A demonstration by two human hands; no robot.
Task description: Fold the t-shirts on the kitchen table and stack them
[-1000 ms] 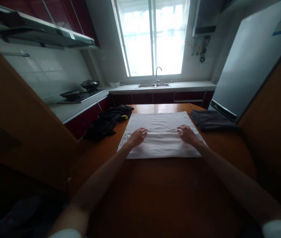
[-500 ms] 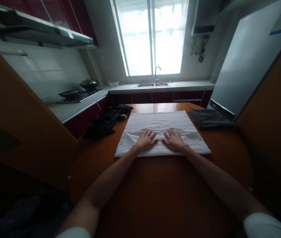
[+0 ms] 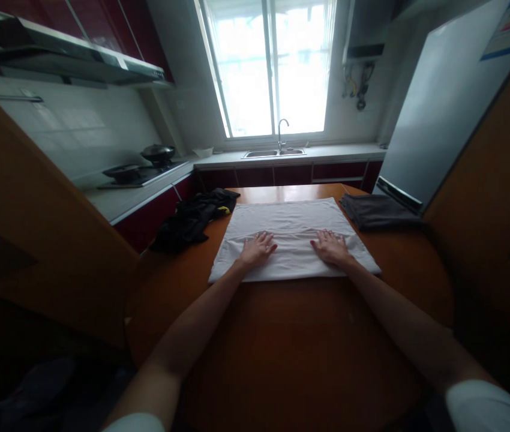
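Observation:
A white cloth garment lies spread on the wooden table, its near part folded over in a band with wrinkles along the fold. My left hand rests flat on the left half of that band, fingers spread and pointing away from me. On the right half, my right hand lies palm down with its fingers apart. Neither hand grips the fabric. The garment's kind cannot be made out in its folded state.
A crumpled black garment with a yellow patch lies at the table's left. At the right sits a folded dark grey cloth. Beyond the table are a counter with a sink, a stove with pans and a fridge.
My hands have let go of the fold's edge and flattened onto the cloth. They came together near the middle, then slid apart toward the sides. The view has shifted slightly.

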